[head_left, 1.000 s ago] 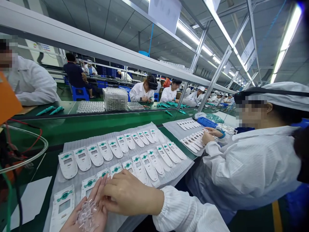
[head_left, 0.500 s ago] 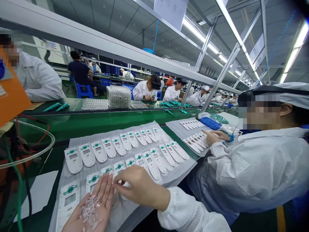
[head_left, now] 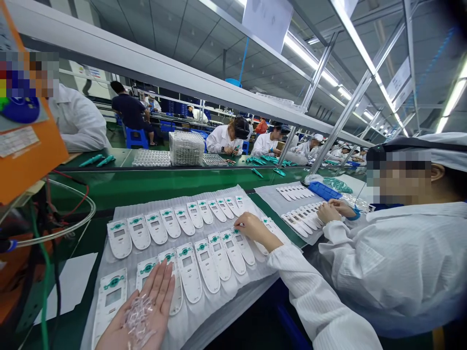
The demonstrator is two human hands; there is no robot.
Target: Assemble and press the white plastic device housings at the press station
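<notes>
My left hand is palm up with its fingers stretched out. It carries a heap of small clear plastic pieces in the palm. Beneath and beside it are white plastic housings, each with a window and a green part near the top. My right hand reaches to the back row's right end, over the top of a housing in the front row. Its thumb and fingertips are pinched together at that green part; whatever is between them is too small to make out.
White foam sheet lies under the rows of housings. A co-worker sits close on the right, hands over more white housings. A blue tray stands beyond. At left are an orange machine, cables and a paper sheet.
My right hand has moved away from beside my left fingertips, rightward and farther off, to a front-row housing. My left hand keeps its place with the clear pieces. The view has shifted slightly.
</notes>
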